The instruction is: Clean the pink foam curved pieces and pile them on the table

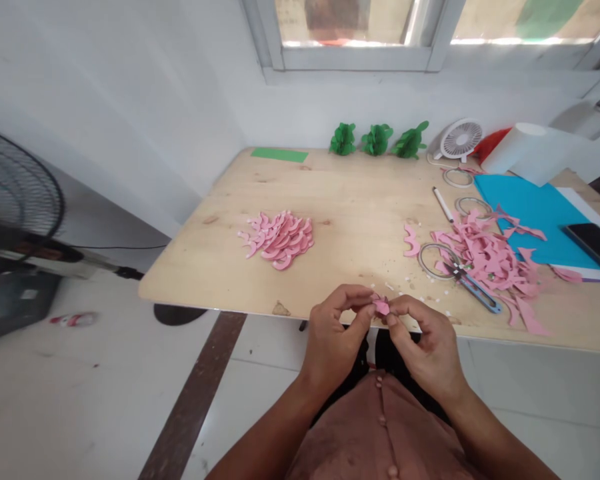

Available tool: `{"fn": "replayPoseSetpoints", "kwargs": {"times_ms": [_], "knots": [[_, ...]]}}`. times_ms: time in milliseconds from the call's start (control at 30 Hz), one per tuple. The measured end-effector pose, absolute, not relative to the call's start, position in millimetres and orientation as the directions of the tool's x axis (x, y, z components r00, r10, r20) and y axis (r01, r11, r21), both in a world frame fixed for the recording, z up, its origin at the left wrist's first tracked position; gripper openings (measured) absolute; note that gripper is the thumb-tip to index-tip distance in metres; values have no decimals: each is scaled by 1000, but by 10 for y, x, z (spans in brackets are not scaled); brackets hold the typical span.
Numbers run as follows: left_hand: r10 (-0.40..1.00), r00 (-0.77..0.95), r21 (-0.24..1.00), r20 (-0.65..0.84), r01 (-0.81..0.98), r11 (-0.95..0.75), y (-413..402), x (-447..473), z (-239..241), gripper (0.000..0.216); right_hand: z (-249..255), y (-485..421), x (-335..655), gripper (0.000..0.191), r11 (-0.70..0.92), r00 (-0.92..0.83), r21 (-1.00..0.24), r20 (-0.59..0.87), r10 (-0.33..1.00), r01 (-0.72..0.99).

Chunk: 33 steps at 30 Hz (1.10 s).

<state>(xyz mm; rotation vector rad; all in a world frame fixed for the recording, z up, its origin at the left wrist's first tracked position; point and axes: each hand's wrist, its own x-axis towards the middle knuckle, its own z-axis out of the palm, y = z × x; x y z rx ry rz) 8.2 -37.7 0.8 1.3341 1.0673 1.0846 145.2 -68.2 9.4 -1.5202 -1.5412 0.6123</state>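
The left hand [333,337] and right hand [426,341] each pinch one small pink piece [381,307] between thumb and forefinger, right at the worktop's [355,220] near edge. Pulled unevenly it could tear; a slackened grip would likely drop it onto the lap below.

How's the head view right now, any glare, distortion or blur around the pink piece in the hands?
Head view: daylight blows out the window along its sill; the wide lens bows the table edge; light is even, shadows soft; the pink piece pinched between left hand and right hand looks small and soft, shape unclear.
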Motion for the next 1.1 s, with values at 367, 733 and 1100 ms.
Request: {"fn": "replayPoseSetpoints", "kwargs": {"times_ms": [367, 733, 1100], "knots": [[955, 249, 937, -159, -266, 226, -314, 77, -7, 16, 69, -687, 1501, 12, 158, 43, -871, 200, 979, 465], [920, 304, 836, -249, -411, 362, -282, 58, 14, 15, 92, -701, 1519, 18, 184, -7, -894, 199, 980, 407], [898, 321, 802, -301, -424, 420, -275, 55, 18, 16, 85, -711, 1529, 15, 204, -19, -890, 215, 976, 408]]}}
